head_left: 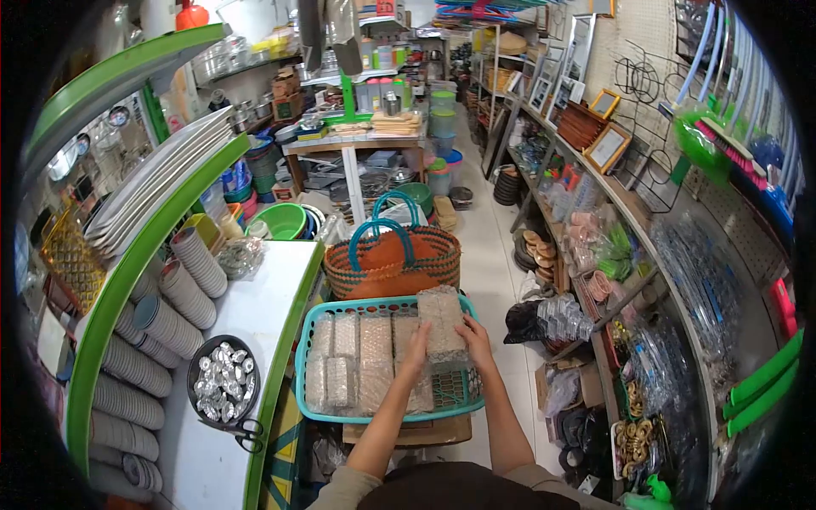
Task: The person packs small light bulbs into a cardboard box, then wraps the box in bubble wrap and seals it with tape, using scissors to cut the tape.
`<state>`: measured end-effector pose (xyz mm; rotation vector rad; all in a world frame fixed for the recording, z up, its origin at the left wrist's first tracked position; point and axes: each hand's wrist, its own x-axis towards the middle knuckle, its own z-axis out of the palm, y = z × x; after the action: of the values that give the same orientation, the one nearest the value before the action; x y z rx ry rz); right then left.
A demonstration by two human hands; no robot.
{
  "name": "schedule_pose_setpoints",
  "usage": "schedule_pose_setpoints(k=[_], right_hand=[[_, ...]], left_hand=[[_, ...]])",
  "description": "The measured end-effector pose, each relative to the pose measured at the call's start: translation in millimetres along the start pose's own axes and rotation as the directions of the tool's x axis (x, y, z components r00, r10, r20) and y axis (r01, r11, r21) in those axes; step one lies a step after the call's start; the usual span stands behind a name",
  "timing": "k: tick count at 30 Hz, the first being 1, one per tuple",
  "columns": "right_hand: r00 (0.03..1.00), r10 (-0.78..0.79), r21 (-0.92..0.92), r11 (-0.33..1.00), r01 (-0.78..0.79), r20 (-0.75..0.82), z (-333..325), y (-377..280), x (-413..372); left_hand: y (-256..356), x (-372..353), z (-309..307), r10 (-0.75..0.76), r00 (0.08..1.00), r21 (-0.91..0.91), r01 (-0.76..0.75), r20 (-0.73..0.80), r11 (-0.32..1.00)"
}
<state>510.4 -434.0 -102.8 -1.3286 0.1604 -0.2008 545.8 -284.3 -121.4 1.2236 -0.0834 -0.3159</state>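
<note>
Between my two hands is a bubble-wrapped package (pixel 443 319), held above the right part of a turquoise plastic basket (pixel 308 365). My left hand (pixel 416 350) grips its left side, and my right hand (pixel 474 338) grips its right side. Several more bubble-wrapped packages (pixel 375 357) lie in rows in the left and middle of the basket. Under the held package, part of the basket's lattice floor (pixel 455 391) shows. What is inside the wrapping cannot be made out. The basket rests on a cardboard box (pixel 408 432).
Behind the basket stands a woven bag (pixel 344 270) with blue handles. To the left, a white shelf (pixel 280 289) with a green edge bears stacked bowls (pixel 183 293), a dark bowl of foil-like pieces (pixel 223 380) and black scissors (pixel 246 435). Crowded shelves (pixel 633 223) line the right side of the aisle.
</note>
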Motion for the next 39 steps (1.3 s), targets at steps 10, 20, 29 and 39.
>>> schedule_pose_setpoints(k=[10, 20, 29, 39], right_hand=[[0.991, -0.008, -0.435, 0.899, -0.052, -0.134, -9, 49, 27], [0.980, 0.080, -0.579, 0.796, -0.174, -0.184, 6, 12, 19], [0.978, 0.109, -0.482, 0.857, -0.184, -0.178, -10, 72, 45], [0.977, 0.026, -0.625, 0.765, -0.156, -0.213, -7, 82, 39]], left_hand=[[-38, 25, -3, 0.126, 0.987, 0.420, -0.072, -0.103, 0.905], [-27, 8, 9, 0.069, 0.996, 0.586, -0.019, -0.063, 0.810], [-44, 8, 3, 0.409, 0.912, 0.848, -0.189, -0.037, 0.496], [-42, 8, -7, 0.398, 0.915, 0.941, -0.190, 0.066, 0.281]])
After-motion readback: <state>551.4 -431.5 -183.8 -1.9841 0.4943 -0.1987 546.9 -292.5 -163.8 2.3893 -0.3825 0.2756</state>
